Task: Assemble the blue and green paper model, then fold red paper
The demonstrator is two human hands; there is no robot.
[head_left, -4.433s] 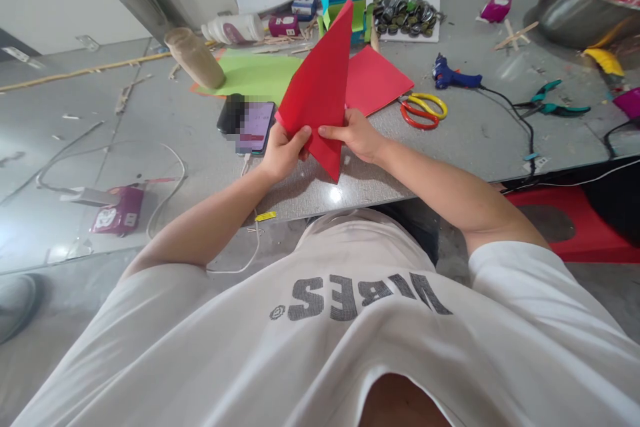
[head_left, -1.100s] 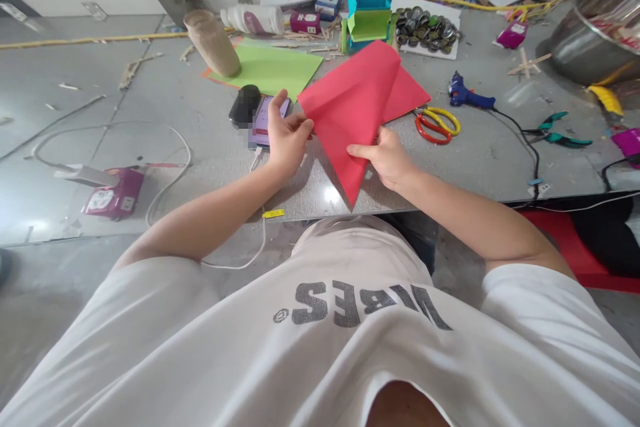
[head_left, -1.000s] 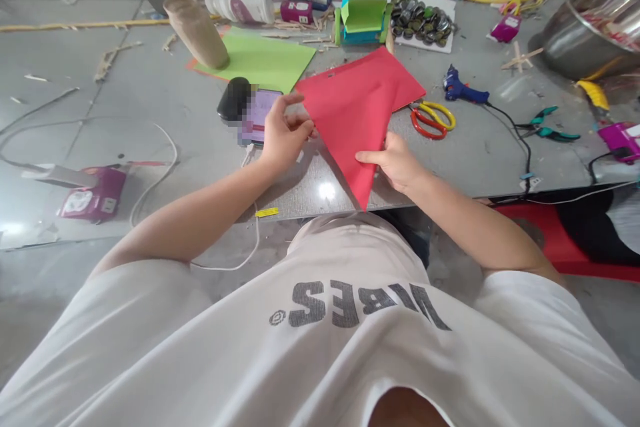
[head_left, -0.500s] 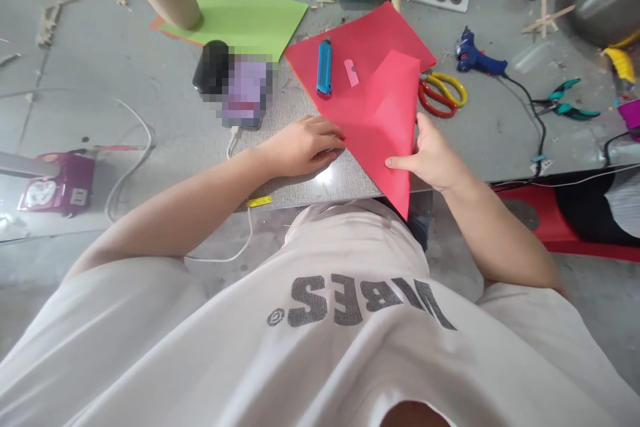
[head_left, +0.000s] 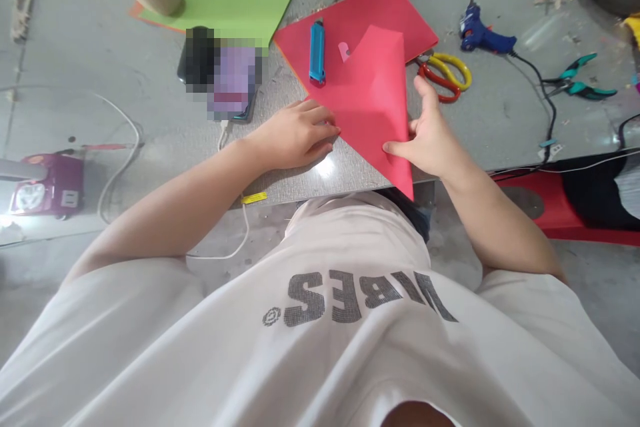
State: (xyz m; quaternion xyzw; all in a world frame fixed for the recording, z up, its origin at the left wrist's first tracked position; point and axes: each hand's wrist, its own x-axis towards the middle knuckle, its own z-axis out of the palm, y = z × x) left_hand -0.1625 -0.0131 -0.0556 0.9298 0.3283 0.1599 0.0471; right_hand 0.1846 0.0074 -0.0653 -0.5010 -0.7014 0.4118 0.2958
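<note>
Red paper (head_left: 370,100) lies folded over at its right side, its lower corner sticking out past the table's front edge. My right hand (head_left: 434,137) grips the folded right edge, thumb on top and the other fingers partly hidden. At the paper's lower left edge, my left hand (head_left: 300,135) rests on the table with bent fingers, fingertips touching the paper. A blue cutter (head_left: 317,52) and a small pink piece (head_left: 344,51) lie on the red sheet. Scissors (head_left: 445,77) with yellow and red handles sit right of the paper.
A blue glue gun (head_left: 483,32) and teal-handled pliers (head_left: 575,80) lie on the right. Green paper (head_left: 227,0) is at the back left, near a phone (head_left: 233,83) with a white cable. A purple box (head_left: 50,183) stands at far left.
The paper's fold has shifted left at its top, now partly covering the small pink piece. My right hand still grips the edge. The whole view has shifted slightly.
</note>
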